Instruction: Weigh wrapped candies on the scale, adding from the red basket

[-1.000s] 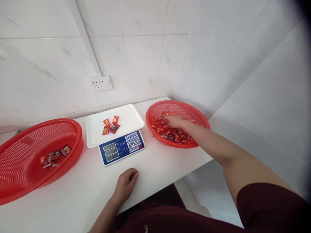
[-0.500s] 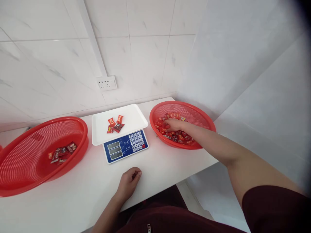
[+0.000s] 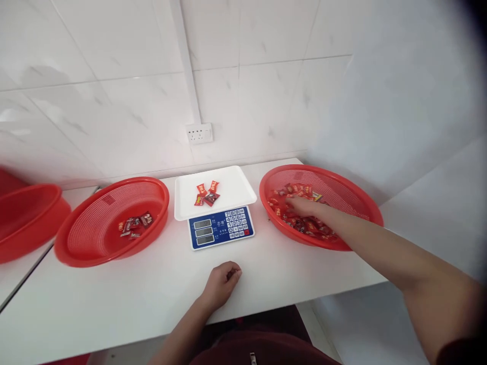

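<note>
My right hand (image 3: 302, 206) reaches into the right red basket (image 3: 353, 191), among the wrapped candies (image 3: 308, 225). Its fingertips are hidden among the red wrappers, so I cannot make out a hold. My left hand (image 3: 224, 284) rests on the white table with its fingers curled in and nothing visible in them. Just beyond it stands a digital scale (image 3: 221, 227) with a blue keypad panel. Several candies (image 3: 207, 195) in red and dark wrappers lie in a small group on the scale's white tray (image 3: 239, 190).
To the left of the scale sits another red basket (image 3: 89, 241) holding a small pile of candies (image 3: 136, 224). A further red basket (image 3: 28, 218) stands at the far left, across a table seam. A power socket (image 3: 199, 133) is on the tiled wall behind.
The view has swung to the left, bringing the far-left basket into sight. My right hand stays down among the candies, and the left hand keeps its curled pose on the table.
</note>
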A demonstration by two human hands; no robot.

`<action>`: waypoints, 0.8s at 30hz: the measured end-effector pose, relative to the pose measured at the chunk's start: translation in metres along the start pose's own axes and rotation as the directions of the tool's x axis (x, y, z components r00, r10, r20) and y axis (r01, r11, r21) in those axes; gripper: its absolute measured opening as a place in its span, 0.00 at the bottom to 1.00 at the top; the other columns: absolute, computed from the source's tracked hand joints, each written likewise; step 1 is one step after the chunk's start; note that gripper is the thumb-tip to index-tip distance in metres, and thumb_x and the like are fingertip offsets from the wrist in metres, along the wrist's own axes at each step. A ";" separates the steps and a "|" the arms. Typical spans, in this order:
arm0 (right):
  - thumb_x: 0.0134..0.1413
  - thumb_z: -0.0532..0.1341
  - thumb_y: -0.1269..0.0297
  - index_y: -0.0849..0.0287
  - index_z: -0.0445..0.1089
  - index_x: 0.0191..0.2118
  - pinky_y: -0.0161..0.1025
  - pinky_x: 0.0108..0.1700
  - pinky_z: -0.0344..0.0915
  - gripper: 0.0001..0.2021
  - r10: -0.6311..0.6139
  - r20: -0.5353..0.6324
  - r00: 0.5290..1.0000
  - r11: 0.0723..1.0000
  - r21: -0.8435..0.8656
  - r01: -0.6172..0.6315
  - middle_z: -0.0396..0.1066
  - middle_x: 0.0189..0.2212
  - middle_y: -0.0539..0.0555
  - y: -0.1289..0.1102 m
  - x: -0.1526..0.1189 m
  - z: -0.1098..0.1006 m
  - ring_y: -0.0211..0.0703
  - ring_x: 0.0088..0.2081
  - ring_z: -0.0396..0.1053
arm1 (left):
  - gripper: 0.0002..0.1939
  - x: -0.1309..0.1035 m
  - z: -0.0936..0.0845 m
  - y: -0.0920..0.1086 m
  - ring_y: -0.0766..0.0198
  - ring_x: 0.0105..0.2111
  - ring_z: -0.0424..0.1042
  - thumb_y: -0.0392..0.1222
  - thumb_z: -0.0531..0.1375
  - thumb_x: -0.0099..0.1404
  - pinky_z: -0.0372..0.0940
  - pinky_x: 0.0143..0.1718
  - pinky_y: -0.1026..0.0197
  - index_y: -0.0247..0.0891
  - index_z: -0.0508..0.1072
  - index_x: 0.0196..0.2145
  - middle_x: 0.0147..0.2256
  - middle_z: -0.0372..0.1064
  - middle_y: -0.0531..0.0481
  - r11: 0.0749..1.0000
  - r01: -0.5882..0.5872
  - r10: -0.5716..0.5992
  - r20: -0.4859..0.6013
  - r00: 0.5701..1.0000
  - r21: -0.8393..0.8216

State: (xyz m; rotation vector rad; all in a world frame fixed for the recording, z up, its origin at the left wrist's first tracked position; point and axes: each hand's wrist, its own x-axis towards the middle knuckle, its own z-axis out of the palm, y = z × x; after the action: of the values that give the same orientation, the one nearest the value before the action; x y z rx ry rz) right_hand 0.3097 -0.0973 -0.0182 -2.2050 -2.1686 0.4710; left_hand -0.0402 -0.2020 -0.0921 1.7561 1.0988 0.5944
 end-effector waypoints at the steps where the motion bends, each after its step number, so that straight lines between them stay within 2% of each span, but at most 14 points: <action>1: 0.50 0.58 0.65 0.58 0.70 0.34 0.42 0.38 0.65 0.05 0.007 0.004 1.000 1.000 0.002 -0.007 0.73 0.35 0.59 0.000 -0.001 -0.004 0.50 0.35 0.71 | 0.07 0.000 0.000 0.000 0.56 0.29 0.69 0.47 0.54 0.60 0.64 0.33 0.53 0.49 0.71 0.28 0.28 0.72 0.48 1.000 -0.002 0.002 -0.001 1.000 -0.007; 3: 0.52 0.56 0.67 0.58 0.68 0.34 0.41 0.38 0.64 0.05 0.015 0.003 1.000 1.000 0.014 -0.015 0.73 0.36 0.59 0.000 -0.002 -0.013 0.50 0.36 0.71 | 0.07 0.000 0.000 0.000 0.56 0.29 0.69 0.47 0.54 0.59 0.64 0.33 0.54 0.48 0.71 0.28 0.28 0.71 0.48 1.000 0.005 -0.005 -0.001 1.000 -0.025; 6: 0.55 0.53 0.64 0.55 0.66 0.34 0.40 0.37 0.64 0.05 0.023 -0.053 0.998 0.996 0.088 -0.019 0.73 0.38 0.57 -0.004 -0.010 -0.033 0.48 0.37 0.71 | 0.06 0.001 0.000 0.001 0.58 0.28 0.68 0.46 0.55 0.59 0.64 0.31 0.54 0.47 0.70 0.28 0.27 0.70 0.48 0.997 0.039 -0.038 0.013 0.999 -0.073; 9: 0.55 0.53 0.59 0.54 0.63 0.33 0.41 0.34 0.64 0.07 0.074 -0.140 0.987 0.974 0.224 -0.042 0.73 0.33 0.55 -0.012 -0.023 -0.051 0.48 0.33 0.70 | 0.05 0.001 -0.002 0.004 0.60 0.25 0.66 0.46 0.55 0.59 0.64 0.28 0.56 0.46 0.69 0.29 0.24 0.67 0.49 0.983 0.096 -0.089 0.053 0.995 -0.154; 12: 0.55 0.54 0.53 0.54 0.63 0.35 0.41 0.33 0.65 0.10 0.156 -0.167 0.974 0.924 0.374 -0.084 0.73 0.31 0.53 -0.030 -0.037 -0.064 0.47 0.32 0.71 | 0.05 0.001 -0.003 0.013 0.62 0.24 0.66 0.47 0.56 0.59 0.64 0.27 0.57 0.46 0.69 0.30 0.24 0.65 0.50 0.960 0.126 -0.107 0.089 0.990 -0.250; 14: 0.54 0.55 0.51 0.53 0.63 0.36 0.41 0.33 0.66 0.12 0.143 -0.145 0.979 0.877 0.478 -0.057 0.73 0.32 0.52 -0.048 -0.049 -0.067 0.46 0.32 0.71 | 0.06 0.001 -0.004 0.022 0.61 0.26 0.67 0.48 0.58 0.58 0.66 0.27 0.57 0.46 0.69 0.32 0.26 0.65 0.49 0.936 0.128 -0.100 0.101 0.990 -0.328; 16: 0.53 0.56 0.50 0.53 0.64 0.37 0.41 0.35 0.66 0.12 0.052 -0.131 0.990 0.859 0.512 0.023 0.73 0.32 0.51 -0.072 -0.063 -0.065 0.46 0.33 0.72 | 0.10 0.000 -0.004 0.033 0.60 0.29 0.70 0.50 0.60 0.57 0.68 0.28 0.56 0.48 0.69 0.37 0.31 0.66 0.47 0.900 0.116 -0.082 0.099 0.992 -0.421; 18: 0.53 0.58 0.54 0.53 0.66 0.35 0.41 0.38 0.65 0.09 -0.115 -0.133 0.984 0.860 0.482 0.165 0.73 0.34 0.51 -0.099 -0.076 -0.057 0.46 0.36 0.71 | 0.19 0.000 -0.004 0.045 0.58 0.36 0.71 0.51 0.62 0.56 0.71 0.32 0.55 0.51 0.67 0.45 0.42 0.66 0.44 0.855 0.077 -0.046 0.072 0.996 -0.514; 21: 0.54 0.57 0.59 0.54 0.67 0.33 0.40 0.38 0.63 0.06 -0.426 -0.011 0.905 0.795 0.474 0.379 0.72 0.34 0.51 -0.136 -0.092 -0.031 0.45 0.37 0.69 | 0.29 0.004 -0.006 0.060 0.56 0.45 0.70 0.50 0.63 0.57 0.71 0.40 0.51 0.54 0.59 0.55 0.55 0.57 0.44 0.802 -0.007 0.031 0.029 0.999 -0.598; 22: 0.55 0.56 0.60 0.54 0.67 0.33 0.40 0.37 0.63 0.06 -0.439 0.008 0.898 0.797 0.465 0.385 0.71 0.34 0.51 -0.147 -0.095 -0.021 0.45 0.36 0.69 | 0.29 0.006 -0.007 0.063 0.57 0.46 0.69 0.50 0.62 0.58 0.71 0.41 0.51 0.53 0.58 0.55 0.56 0.57 0.44 0.797 -0.037 0.050 0.005 0.999 -0.603; 24: 0.53 0.58 0.62 0.56 0.66 0.31 0.41 0.36 0.62 0.04 -0.411 -0.031 0.911 0.812 0.442 0.381 0.70 0.35 0.53 -0.161 -0.097 -0.001 0.46 0.36 0.67 | 0.25 0.010 -0.010 0.065 0.59 0.44 0.69 0.49 0.61 0.59 0.71 0.40 0.53 0.49 0.61 0.53 0.52 0.61 0.45 0.809 -0.081 0.054 -0.064 0.996 -0.583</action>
State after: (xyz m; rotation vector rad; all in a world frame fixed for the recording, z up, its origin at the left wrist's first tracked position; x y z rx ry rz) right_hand 0.1533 -0.1854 0.0374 -1.4742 -2.1905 0.9103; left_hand -0.0162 -0.1984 -0.0305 1.2424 0.7659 0.9119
